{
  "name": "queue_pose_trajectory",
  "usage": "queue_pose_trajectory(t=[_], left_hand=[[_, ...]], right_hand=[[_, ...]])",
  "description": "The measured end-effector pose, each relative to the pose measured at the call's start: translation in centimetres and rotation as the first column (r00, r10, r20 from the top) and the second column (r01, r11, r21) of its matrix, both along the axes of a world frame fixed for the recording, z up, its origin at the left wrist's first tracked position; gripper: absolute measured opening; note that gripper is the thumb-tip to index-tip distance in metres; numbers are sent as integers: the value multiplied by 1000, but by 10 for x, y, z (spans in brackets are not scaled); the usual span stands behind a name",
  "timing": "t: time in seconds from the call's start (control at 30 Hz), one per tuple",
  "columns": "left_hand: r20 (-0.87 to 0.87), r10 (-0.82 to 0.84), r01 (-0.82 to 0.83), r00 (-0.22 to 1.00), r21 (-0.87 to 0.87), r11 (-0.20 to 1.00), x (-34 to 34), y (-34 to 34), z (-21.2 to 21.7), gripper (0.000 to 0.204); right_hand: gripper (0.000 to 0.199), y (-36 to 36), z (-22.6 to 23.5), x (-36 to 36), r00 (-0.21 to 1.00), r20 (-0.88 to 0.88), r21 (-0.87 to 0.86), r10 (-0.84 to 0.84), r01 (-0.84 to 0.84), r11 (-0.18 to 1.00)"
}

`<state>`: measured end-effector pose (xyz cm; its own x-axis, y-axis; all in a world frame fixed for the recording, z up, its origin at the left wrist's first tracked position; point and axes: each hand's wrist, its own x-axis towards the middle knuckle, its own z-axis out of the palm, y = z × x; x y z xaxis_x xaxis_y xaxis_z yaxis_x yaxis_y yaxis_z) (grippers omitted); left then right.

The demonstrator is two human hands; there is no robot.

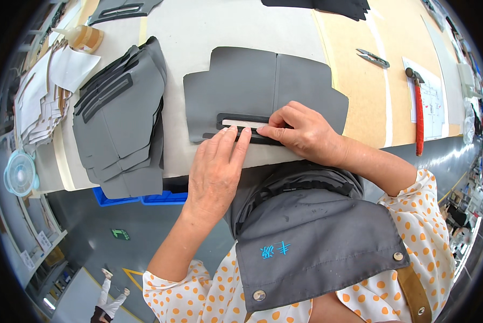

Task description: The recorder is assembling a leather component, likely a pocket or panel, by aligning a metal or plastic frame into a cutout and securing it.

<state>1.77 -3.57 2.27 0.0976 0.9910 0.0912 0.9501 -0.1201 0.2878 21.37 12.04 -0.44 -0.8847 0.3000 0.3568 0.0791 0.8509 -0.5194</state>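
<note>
A flat grey panel (241, 81) with notched corners lies on the table in front of me. Near its closest edge is a long slot with a black border (247, 117). My left hand (215, 169) lies with its fingers stretched out, their tips on the slot's near edge. Just right of these, my right hand (309, 134) has its thumb and curled fingers pressed together at the slot's near border. What sits between those fingertips is hidden.
To the left is a stack of similar grey panels (118, 124), beside white paper pieces (42, 102) and a bottle of amber liquid (88, 39). Thread snips (373, 58) and a red-handled hammer (419, 113) lie on the right. Blue bins (115, 200) stand below the table edge.
</note>
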Motion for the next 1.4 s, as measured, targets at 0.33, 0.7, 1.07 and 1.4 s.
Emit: queue_pose_trajectory(t=[0.33,0.7,1.07,1.4], left_hand=[[-41,4,-4,999,12,1000,5,-1,-1,71],[-9,-12,12,1000,8,1000,11,1,1,64],[51,-7,7,999,-4,1000,10,2,2,66],[40,8,-8,999,-6,1000,13,2,0,68]], right_hand=[[35,0,2,2,997,25,101,75,-77,992],[15,-3,10,4,991,82,-273,-108,126,954],[36,-6,-1,13,998,-10,-26,-64,64,998],[41,-3,-3,15,998,-39,134,40,-34,990]])
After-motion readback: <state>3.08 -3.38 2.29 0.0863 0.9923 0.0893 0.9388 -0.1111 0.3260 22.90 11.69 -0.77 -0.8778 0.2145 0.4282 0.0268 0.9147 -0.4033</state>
